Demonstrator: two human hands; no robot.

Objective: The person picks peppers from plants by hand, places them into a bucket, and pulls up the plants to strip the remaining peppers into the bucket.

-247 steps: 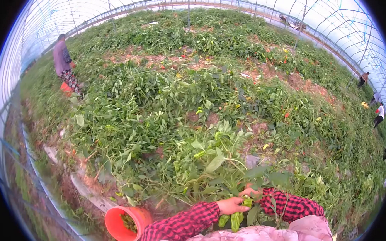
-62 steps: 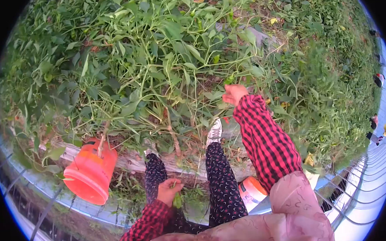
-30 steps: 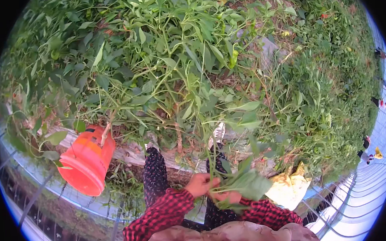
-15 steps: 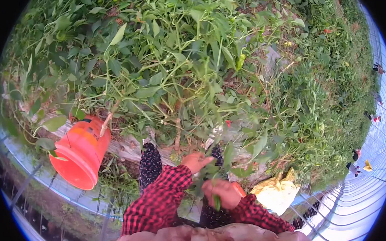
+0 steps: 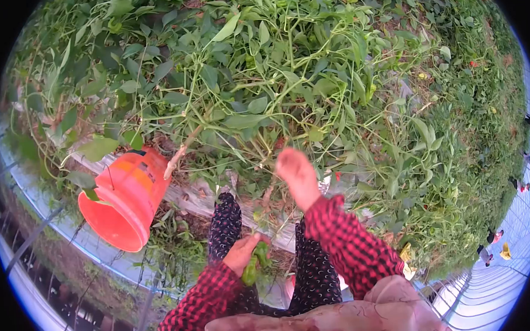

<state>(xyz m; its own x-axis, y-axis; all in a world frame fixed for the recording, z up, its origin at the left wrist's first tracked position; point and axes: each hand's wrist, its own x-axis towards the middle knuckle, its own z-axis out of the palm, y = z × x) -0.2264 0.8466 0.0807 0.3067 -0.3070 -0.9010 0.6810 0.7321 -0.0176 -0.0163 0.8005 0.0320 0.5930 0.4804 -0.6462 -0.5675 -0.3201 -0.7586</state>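
My left hand (image 5: pixel 241 255) is closed around green peppers (image 5: pixel 252 268), which hang below its fingers in front of my legs. My right hand (image 5: pixel 295 171) reaches forward at the lower stems of a pepper plant (image 5: pixel 256 121). It is blurred, and its fingertips are hidden, so I cannot tell whether it grips anything. Both sleeves are red and black checked. To the left, an orange-red bucket (image 5: pixel 120 203) lies tilted among the leaves, its mouth facing me.
A woody stem (image 5: pixel 181 153) crosses beside the bucket. Part of a yellow bag (image 5: pixel 407 260) shows past my right sleeve. Dense plants run forward and right. Several people are far off at the right, near another yellow bag (image 5: pixel 505 251). Metal poles stand at lower left.
My right hand has moved forward from near my lap to the plant. My left hand has drawn back towards me and now holds green peppers. The view has shifted, and less of the yellow bag shows.
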